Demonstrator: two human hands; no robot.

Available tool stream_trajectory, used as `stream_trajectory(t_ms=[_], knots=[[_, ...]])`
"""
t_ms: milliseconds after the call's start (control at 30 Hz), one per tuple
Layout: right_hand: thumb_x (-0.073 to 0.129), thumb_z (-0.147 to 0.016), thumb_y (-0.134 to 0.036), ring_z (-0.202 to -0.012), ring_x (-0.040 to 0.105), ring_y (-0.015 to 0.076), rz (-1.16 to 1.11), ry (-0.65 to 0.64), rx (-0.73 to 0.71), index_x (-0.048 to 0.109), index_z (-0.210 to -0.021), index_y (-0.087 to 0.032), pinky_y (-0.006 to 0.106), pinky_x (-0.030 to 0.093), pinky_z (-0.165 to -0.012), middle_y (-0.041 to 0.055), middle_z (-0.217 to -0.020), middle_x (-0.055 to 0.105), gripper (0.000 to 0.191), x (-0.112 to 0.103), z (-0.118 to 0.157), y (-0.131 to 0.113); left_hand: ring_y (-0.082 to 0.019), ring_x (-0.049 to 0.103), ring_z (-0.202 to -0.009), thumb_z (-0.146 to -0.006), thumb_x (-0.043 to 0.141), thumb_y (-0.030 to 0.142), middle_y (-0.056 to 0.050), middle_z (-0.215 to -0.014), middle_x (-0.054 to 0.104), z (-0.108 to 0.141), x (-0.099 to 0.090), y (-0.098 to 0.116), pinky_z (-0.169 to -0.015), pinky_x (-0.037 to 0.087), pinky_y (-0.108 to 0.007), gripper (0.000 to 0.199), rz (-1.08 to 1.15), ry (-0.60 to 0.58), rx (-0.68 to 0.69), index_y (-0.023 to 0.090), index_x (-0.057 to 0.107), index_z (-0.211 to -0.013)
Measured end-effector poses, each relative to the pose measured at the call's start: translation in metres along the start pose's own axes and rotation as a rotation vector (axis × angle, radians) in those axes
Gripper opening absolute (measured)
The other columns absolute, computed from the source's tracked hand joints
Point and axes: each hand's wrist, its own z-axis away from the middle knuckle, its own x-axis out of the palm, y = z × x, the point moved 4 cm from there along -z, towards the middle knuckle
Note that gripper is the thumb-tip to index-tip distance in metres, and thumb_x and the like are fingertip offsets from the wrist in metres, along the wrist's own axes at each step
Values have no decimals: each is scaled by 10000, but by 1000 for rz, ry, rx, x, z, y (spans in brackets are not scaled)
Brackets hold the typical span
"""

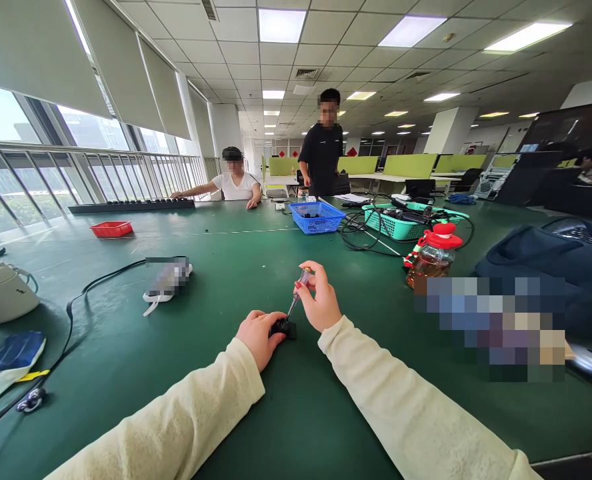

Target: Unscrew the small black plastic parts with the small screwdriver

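Observation:
A small black part (289,329) lies on the green table in front of me, and my left hand (260,335) grips it from the left, fingers over its top. What the part is, I cannot make out. My right hand (319,298) is closed round the handle of a screwdriver (296,297) with a clear handle. The screwdriver tilts, its shaft running down and left to the top of the black part. Whether the tip sits in a screw is too small to see.
On the green table (216,267) stand a red tray (112,229), a blue basket (317,219), a teal basket (401,225) with tangled black cables, and a red-lidded jar (433,257). A dark bag (541,260) lies right. Two people are at the far side, one seated, one standing.

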Motion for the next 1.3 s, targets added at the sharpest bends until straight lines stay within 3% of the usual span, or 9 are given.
stream_trajectory(t_ms=[133, 400, 667, 800, 1067, 1200, 1300], knots=[[518, -847, -301, -611, 619, 152, -18, -21, 100, 444, -1145, -241, 330, 527, -669, -33, -676, 605, 313, 0, -4, 7, -258, 528, -1106, -812, 604, 190, -63, -1082, 690, 0, 0, 0, -1005, 429, -419, 394, 5, -8, -4, 247, 616, -1202], [582, -765, -402, -479, 559, 125, -236, 76, 326, 441, -1076, -238, 267, 484, -525, -73, -578, 571, 379, -3, -8, 28, -247, 529, -1096, -813, 590, 184, -47, -1070, 690, -1, 1, -1, -1004, 427, -409, 385, -1, -13, -3, 253, 617, -1191], [610, -723, -411, -408, 544, 125, -199, 149, 494, 457, -1005, -237, 287, 460, -529, -117, -487, 530, 364, -8, -6, 54, -251, 528, -1089, -807, 592, 188, -47, -1070, 694, -1, 1, -1, -997, 428, -414, 385, 10, -4, 0, 256, 618, -1185], [604, -713, -401, -389, 535, 125, -164, 176, 520, 461, -978, -231, 287, 453, -510, -119, -480, 528, 346, -10, -5, 56, -255, 526, -1093, -809, 587, 191, -47, -1087, 695, -1, 2, -2, -1000, 427, -413, 398, 16, -4, 2, 251, 610, -1202], [556, -779, -377, -445, 528, 121, -174, 127, 383, 441, -1053, -230, 270, 461, -507, -86, -543, 553, 332, -6, -6, 34, -248, 533, -1062, -810, 574, 173, -33, -1068, 701, 0, 1, 0, -988, 437, -415, 404, 13, -6, 21, 269, 614, -1201], [521, -822, -335, -558, 595, 148, -121, 113, 192, 442, -1099, -234, 287, 498, -555, -42, -647, 583, 306, -3, -3, 17, -245, 530, -1068, -810, 582, 182, -41, -1065, 697, -1, 3, -2, -996, 433, -419, 397, 12, 5, 18, 263, 618, -1197], [501, -851, -277, -626, 607, 154, 31, 32, -11, 458, -1130, -241, 311, 509, -651, -11, -731, 604, 285, 1, 2, -2, -249, 531, -1064, -810, 585, 188, -45, -1080, 697, -1, 4, -4, -1000, 430, -425, 401, 8, 13, 26, 257, 615, -1204]])
